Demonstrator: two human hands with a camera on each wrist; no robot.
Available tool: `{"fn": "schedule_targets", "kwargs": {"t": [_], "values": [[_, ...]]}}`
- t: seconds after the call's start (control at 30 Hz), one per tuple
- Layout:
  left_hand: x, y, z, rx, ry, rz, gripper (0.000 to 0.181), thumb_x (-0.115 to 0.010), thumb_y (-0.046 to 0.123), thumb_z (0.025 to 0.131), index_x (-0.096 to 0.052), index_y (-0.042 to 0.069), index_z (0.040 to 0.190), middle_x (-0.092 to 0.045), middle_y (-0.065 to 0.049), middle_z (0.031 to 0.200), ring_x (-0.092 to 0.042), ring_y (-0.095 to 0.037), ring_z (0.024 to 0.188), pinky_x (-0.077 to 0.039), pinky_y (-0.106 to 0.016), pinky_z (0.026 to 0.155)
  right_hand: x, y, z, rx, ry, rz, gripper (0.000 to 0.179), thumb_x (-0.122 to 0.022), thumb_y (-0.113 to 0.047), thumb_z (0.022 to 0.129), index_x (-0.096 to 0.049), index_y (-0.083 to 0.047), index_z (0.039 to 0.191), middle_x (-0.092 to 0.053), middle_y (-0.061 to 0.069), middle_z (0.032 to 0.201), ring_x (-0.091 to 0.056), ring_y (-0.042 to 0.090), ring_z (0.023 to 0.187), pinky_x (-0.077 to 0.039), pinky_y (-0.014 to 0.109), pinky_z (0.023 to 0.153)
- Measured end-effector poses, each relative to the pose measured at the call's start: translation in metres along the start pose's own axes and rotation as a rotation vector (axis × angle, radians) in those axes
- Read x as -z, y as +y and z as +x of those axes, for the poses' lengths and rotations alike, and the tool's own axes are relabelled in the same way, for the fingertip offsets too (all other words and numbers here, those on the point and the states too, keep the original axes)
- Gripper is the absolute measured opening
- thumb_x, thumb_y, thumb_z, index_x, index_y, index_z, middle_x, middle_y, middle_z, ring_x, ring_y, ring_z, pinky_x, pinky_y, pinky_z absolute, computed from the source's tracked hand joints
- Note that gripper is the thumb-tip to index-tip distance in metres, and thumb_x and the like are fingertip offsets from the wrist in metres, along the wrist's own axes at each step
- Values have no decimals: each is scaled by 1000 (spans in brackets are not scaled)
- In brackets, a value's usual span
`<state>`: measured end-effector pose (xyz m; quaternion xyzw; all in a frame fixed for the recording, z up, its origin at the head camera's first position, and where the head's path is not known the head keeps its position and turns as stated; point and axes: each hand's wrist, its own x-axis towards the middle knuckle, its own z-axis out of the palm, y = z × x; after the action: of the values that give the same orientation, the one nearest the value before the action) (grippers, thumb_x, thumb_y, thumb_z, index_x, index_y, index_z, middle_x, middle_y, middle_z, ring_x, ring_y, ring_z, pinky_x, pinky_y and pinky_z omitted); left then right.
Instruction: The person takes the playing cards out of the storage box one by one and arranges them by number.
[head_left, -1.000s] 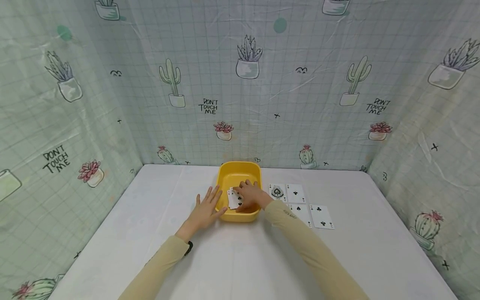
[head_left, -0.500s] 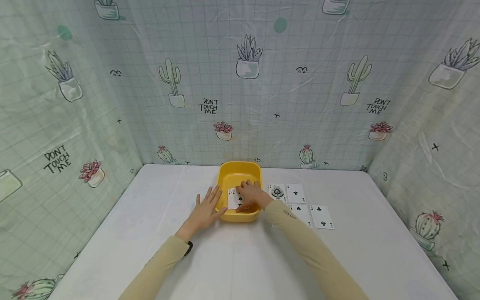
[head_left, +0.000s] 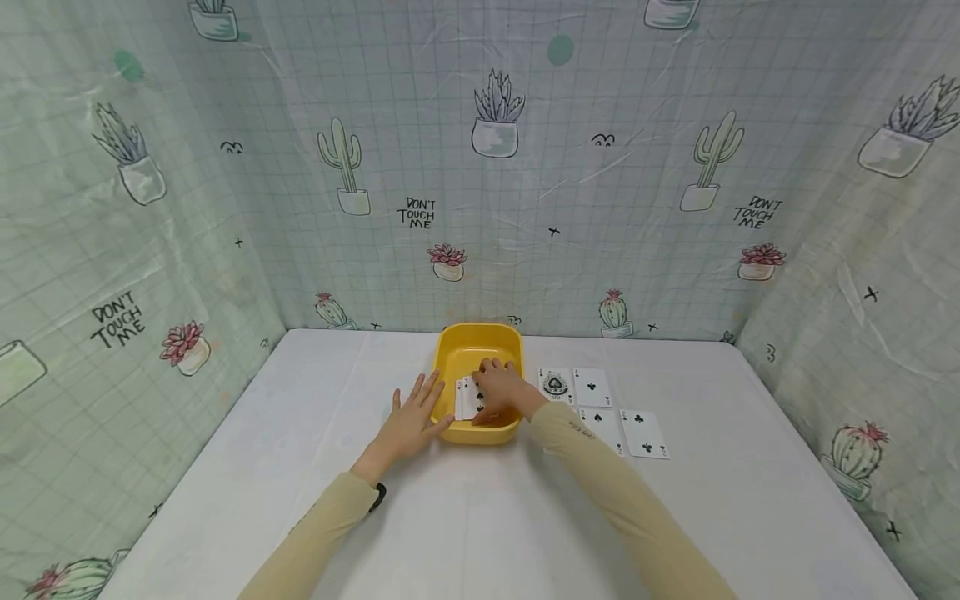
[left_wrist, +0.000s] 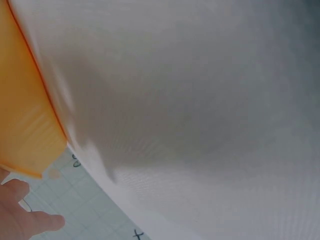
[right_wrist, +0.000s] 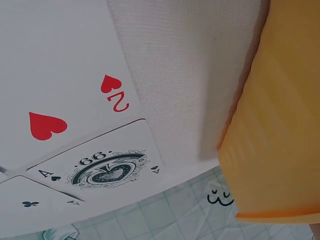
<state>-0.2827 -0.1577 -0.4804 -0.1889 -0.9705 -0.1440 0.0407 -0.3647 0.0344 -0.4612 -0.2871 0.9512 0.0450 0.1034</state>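
Observation:
My right hand (head_left: 501, 392) reaches into a yellow tray (head_left: 480, 333) in the head view. Its thumb and fingers curl over the ends of the uppermost playing cards (head_left: 466, 400), which lie face up in a small, slightly fanned pile. The hand covers the pile's right side. With fingers spread and straight, my left hand (head_left: 407, 423) rests against the tray's left rim. Right of the tray, an ace of spades (head_left: 555, 384), an ace of clubs (head_left: 592, 387), a two of spades (head_left: 600, 429) and a two of clubs (head_left: 643, 433) lie face up.
A two of hearts (right_wrist: 65, 75) lies beside the ace of spades in the right wrist view; my right sleeve (head_left: 622, 500) mostly hides it from the head view. The white table (head_left: 465, 533) meets a cactus-print cloth (head_left: 420, 275) at the back.
The cards in the tray have shifted a little under my right fingers, so the pile's left edges now show two cards side by side. My left hand has stayed put.

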Motion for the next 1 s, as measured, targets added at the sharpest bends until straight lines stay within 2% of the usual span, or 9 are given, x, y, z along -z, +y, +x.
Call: {"fn": "schedule_targets", "kwargs": {"t": [0.17,0.5,0.7,1.0], "values": [[-1,-1,1,-2,-5,3,71,-35,56,89,-22,10,142,-8,-2,152,-10,-30,139,-13,-66,100,1,2,-1,13,8,6,97,-62,-67,64,-31,-14,139,-38,7,134,-33,25,122,-22,49,107],[-2,-2,2,-7,-4,0,72,-34,56,89,-23,9,142,-8,-2,152,-10,-30,139,-13,-67,100,7,7,-8,43,63,-3,94,-65,-63,65,-34,-11,137,-40,6,134,-32,25,121,-25,52,103],[-1,-1,2,0,-7,-23,69,-39,52,90,-23,10,142,-9,-2,152,-9,-30,139,-11,-67,100,17,8,-15,51,93,11,94,-66,-60,65,-33,-11,138,-37,7,136,-30,28,124,-23,55,103],[0,1,0,15,-12,-38,68,-42,49,89,-23,9,142,-9,-3,152,-7,-31,139,-10,-67,100,23,9,-23,73,189,-40,93,-65,-61,66,-35,-11,137,-38,8,133,-32,29,124,-29,55,99]]}}
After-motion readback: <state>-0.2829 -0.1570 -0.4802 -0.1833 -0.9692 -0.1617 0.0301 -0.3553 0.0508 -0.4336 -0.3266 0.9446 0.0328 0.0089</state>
